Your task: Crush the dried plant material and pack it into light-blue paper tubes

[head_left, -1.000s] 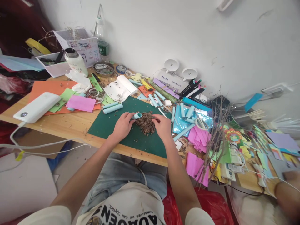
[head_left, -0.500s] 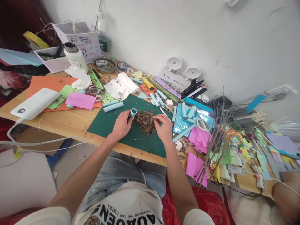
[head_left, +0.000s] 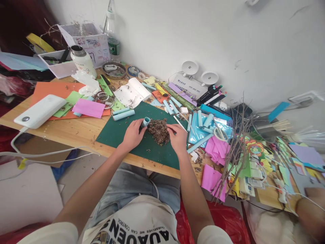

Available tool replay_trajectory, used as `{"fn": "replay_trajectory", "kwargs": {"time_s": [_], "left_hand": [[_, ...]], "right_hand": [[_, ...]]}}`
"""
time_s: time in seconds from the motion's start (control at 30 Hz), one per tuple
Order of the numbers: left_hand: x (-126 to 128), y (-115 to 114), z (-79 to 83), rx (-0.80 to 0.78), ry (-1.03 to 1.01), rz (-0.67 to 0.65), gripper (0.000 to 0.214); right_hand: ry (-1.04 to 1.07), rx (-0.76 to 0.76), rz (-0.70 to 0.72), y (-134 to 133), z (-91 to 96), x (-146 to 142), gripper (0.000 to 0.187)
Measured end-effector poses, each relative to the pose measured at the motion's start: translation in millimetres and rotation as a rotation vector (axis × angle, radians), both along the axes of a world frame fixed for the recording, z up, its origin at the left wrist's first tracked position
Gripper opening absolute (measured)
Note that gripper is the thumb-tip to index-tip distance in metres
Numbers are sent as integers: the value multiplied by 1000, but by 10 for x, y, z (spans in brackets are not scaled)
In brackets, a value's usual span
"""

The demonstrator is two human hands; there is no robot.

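My left hand (head_left: 133,134) is wrapped round a short light-blue paper tube (head_left: 146,121), its open end tilted up beside a heap of brown, crumbly plant bits (head_left: 157,130). The heap lies on a dark green cutting mat (head_left: 122,130). At the heap's right edge my right hand (head_left: 177,136) has its thumb and fingertips pinched together; whatever is between them is too small to make out. Two more light-blue tubes (head_left: 124,115) lie at the mat's back left edge.
A white power bank (head_left: 40,112) lies at left, near a white bottle (head_left: 82,61). Right of the mat are more blue tubes (head_left: 200,144), scissors (head_left: 220,134), pink paper (head_left: 217,149) and dry twigs (head_left: 237,149). Another person's hand (head_left: 312,206) shows blurred at far right.
Both hands keep nearly the same place and grip. The whole view has shifted very slightly; the tube and the heap look unchanged.
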State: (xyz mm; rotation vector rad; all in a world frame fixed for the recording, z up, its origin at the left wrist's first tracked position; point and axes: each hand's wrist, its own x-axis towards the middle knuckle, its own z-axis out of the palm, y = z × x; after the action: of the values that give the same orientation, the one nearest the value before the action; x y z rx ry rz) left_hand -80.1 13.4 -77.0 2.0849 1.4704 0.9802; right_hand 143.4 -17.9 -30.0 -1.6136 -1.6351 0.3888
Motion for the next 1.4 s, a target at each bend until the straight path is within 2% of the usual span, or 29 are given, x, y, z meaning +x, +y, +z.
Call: {"fn": "replay_trajectory", "kwargs": {"time_s": [0.1, 0.2, 0.3, 0.4, 0.47, 0.53, 0.63, 0.73, 0.83, 0.97, 1.13, 1.2, 1.3, 1.4], "left_hand": [[-9, -26, 66, 27, -63, 4, 23], [21, -74, 223, 28, -131, -55, 17], [146, -79, 411, -56, -210, -154, 12], [337, 13, 517, -114, -311, -218, 19], [453, 106, 516, -144, -368, -272, 23], [532, 189, 476, -247, -394, -284, 23], [572, 257, 394, -384, -404, -222, 23], [557, 272, 325, -414, -436, -147, 26], [548, 271, 285, -428, -445, -148, 29], [571, 261, 293, -400, -467, -248, 26], [576, 231, 398, -284, -265, -322, 19], [554, 231, 427, -229, -199, -308, 16], [500, 260, 427, -171, -120, -210, 15], [463, 305, 405, -136, -87, -202, 19]], "right_hand": [[120, -4, -56, -15, -45, -18, 24], [219, 1, -111, -21, -78, -32, 18], [294, -11, -147, -22, -68, -55, 15], [358, 19, -153, -26, -35, -87, 15], [391, 52, -158, -27, -25, -103, 15], [453, 40, -177, -23, -36, -109, 15], [601, -8, -205, -4, -80, -96, 17], [704, 7, -243, 13, -119, -84, 18], [723, 5, -226, 15, -139, -113, 21], [672, -23, -115, 9, -172, -193, 29], [597, -17, -170, 24, -244, -204, 22], [628, -22, -201, 39, -272, -171, 23], [684, 0, -302, 60, -297, -102, 26], [599, -25, -318, 50, -281, -56, 25]]}}
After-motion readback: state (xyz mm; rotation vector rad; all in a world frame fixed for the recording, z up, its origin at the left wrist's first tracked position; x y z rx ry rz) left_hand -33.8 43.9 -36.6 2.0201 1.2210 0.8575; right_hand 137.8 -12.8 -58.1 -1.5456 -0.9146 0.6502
